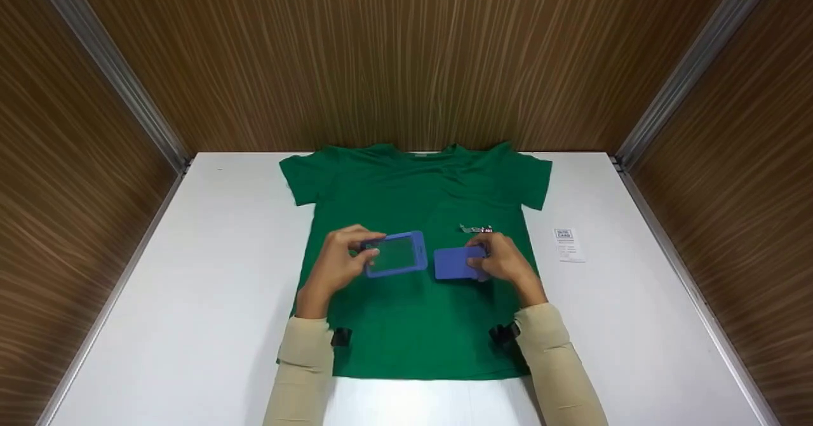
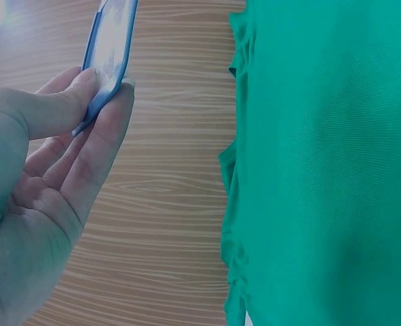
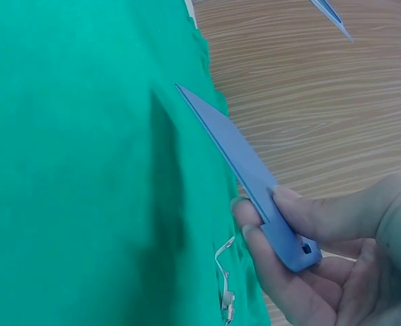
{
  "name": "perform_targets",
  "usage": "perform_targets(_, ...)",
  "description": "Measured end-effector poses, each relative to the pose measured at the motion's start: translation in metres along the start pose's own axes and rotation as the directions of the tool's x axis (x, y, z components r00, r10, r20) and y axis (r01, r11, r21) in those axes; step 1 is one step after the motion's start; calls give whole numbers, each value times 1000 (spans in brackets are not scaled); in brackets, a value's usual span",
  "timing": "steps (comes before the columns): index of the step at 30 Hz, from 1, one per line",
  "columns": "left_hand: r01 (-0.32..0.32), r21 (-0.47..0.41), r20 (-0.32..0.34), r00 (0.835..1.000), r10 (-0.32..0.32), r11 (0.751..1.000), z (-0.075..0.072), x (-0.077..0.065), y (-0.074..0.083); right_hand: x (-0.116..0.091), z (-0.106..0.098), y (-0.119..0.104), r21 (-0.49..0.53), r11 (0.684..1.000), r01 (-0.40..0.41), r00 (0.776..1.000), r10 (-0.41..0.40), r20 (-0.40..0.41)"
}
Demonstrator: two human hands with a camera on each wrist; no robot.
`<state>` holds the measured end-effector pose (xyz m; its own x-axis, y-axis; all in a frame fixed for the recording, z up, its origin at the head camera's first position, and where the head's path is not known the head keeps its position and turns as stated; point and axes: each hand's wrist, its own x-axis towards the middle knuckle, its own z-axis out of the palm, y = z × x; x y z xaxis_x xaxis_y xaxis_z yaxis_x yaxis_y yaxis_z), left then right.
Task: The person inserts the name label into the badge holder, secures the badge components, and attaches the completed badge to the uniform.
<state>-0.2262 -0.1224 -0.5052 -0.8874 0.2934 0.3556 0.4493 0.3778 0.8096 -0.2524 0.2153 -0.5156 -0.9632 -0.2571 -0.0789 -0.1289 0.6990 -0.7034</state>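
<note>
My left hand (image 1: 343,258) pinches a blue badge holder frame (image 1: 420,259) with a clear window at its near end, between thumb and fingers. In the left wrist view the frame (image 2: 127,41) is tilted, nearly edge-on. A flat blue badge holder back panel (image 1: 454,263) is pinched in my right hand (image 1: 502,259). The right wrist view shows this panel (image 3: 234,149) slanting away from the fingers, a small slot at its held end. Both pieces are apart, above a green T-shirt (image 1: 394,324) spread flat. A badge strap clip (image 1: 476,229) lies on the shirt beyond my right hand.
A white printed paper slip (image 1: 568,245) lies on the white table (image 1: 635,324) right of the shirt. Brown wood-patterned panels (image 1: 406,58) enclose the table at the back and both sides.
</note>
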Motion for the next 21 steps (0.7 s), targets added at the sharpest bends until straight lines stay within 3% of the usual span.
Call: perform_targets(21,9,13,-6,1000,-9,1000,0,-1,-1,0,4,3,-3,999,-55,998,55,15)
